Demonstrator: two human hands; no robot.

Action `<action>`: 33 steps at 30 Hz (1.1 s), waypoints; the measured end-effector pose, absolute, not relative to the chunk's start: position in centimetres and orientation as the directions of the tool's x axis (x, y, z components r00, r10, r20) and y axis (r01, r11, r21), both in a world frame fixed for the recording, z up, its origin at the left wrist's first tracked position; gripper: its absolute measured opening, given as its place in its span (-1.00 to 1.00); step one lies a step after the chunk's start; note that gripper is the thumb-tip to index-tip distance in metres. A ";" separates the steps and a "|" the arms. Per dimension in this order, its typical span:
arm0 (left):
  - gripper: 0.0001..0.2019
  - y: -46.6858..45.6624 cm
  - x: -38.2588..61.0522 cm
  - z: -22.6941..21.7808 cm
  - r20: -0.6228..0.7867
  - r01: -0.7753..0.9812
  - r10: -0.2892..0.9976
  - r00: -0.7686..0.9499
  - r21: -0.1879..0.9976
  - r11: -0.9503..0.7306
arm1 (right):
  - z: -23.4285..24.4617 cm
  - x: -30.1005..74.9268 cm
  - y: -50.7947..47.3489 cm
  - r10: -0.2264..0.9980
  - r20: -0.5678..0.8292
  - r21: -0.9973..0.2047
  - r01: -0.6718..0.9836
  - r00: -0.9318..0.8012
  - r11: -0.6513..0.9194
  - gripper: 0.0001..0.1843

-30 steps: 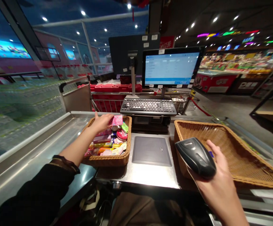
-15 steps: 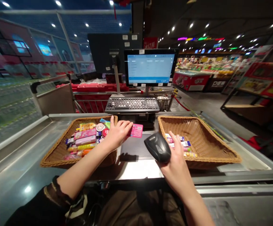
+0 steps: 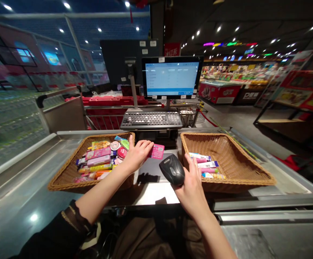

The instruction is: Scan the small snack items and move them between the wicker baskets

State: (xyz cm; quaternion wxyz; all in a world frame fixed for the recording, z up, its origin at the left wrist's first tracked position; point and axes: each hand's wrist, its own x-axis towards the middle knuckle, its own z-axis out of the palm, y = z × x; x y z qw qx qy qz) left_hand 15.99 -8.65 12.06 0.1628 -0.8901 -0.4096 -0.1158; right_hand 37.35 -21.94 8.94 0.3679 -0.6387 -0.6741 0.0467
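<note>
A flat pink packet (image 3: 157,151) with small print is pinched in the fingers of my left hand (image 3: 138,154), above the inner rim of the left wicker basket (image 3: 60,178). My right hand (image 3: 191,189) grips a black barcode scanner (image 3: 172,169), whose head points toward the packet with a small gap between them. The scanner's handle is hidden in my palm. Several candy packs (image 3: 98,153) and tubes fill the left basket. In the right wicker basket (image 3: 234,158), several slim wrapped sticks (image 3: 207,164) lie near the left side, partly behind my right hand.
Beyond the baskets stand a black keyboard (image 3: 151,119) and a lit monitor (image 3: 169,79). Metal counter edges (image 3: 270,201) run along both sides. A shopping cart (image 3: 190,113) and red crates (image 3: 113,100) are behind the counter.
My right hand has moved left with the scanner, bringing it nearer the pink packet. The packet has shifted slightly, and more of the sticks in the right basket show.
</note>
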 end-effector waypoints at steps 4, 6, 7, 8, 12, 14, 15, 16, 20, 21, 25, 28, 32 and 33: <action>-0.44 -8.6 15.8 12.0 0.361 0.758 0.673 0.646 -0.202 -0.620 | 8.5 37.4 -21.9 0.895 0.438 -0.540 0.822 0.090 0.181 -0.52; -0.45 -8.6 15.8 12.1 0.363 0.758 0.672 0.646 -0.205 -0.618 | 8.5 37.4 -21.8 0.897 0.433 -0.545 0.820 0.094 0.177 -0.52; -0.45 -8.6 15.9 12.2 0.363 0.758 0.671 0.646 -0.208 -0.618 | 8.5 37.4 -21.8 0.898 0.430 -0.547 0.819 0.096 0.175 -0.53; -0.46 -8.7 15.9 12.2 0.362 0.758 0.671 0.648 -0.210 -0.618 | 8.5 37.4 -21.7 0.899 0.428 -0.549 0.818 0.096 0.173 -0.54; -0.46 -8.7 16.3 12.5 0.346 0.752 0.671 0.656 -0.218 -0.622 | 8.3 37.7 -21.5 0.899 0.427 -0.554 0.815 0.099 0.173 -0.57; -0.46 -8.6 16.5 12.6 0.343 0.748 0.668 0.660 -0.224 -0.624 | 8.3 37.9 -21.5 0.900 0.425 -0.554 0.814 0.099 0.172 -0.54; -0.47 -8.5 16.6 12.6 0.343 0.747 0.666 0.662 -0.228 -0.624 | 8.2 38.0 -21.4 0.899 0.426 -0.554 0.815 0.101 0.171 -0.53; -0.47 -8.4 16.7 12.6 0.344 0.746 0.664 0.664 -0.232 -0.625 | 8.2 38.1 -21.4 0.898 0.427 -0.555 0.815 0.103 0.170 -0.52; -0.48 -8.0 17.2 12.5 0.344 0.741 0.658 0.669 -0.245 -0.625 | 8.1 38.6 -21.5 0.893 0.435 -0.563 0.809 0.114 0.171 -0.50; -0.48 -7.9 17.3 12.4 0.345 0.741 0.658 0.669 -0.247 -0.624 | 8.1 38.6 -21.5 0.892 0.438 -0.564 0.807 0.115 0.173 -0.50; -0.47 -7.7 17.6 12.3 0.353 0.751 0.664 0.659 -0.248 -0.613 | 8.0 39.0 -21.8 0.875 0.470 -0.555 0.809 0.115 0.192 -0.53; -0.45 -7.5 18.2 12.6 0.365 0.754 0.662 0.655 -0.245 -0.610 | 8.3 39.5 -22.3 0.864 0.482 -0.572 0.799 0.144 0.186 -0.54; -0.43 -7.1 21.1 13.7 0.387 0.724 0.621 0.681 -0.232 -0.649 | 9.6 41.1 -22.5 0.848 0.477 -0.620 0.772 0.230 0.140 -0.50; -0.43 -7.0 22.2 14.1 0.387 0.710 0.608 0.694 -0.225 -0.667 | 10.1 41.7 -22.5 0.836 0.480 -0.632 0.766 0.265 0.120 -0.48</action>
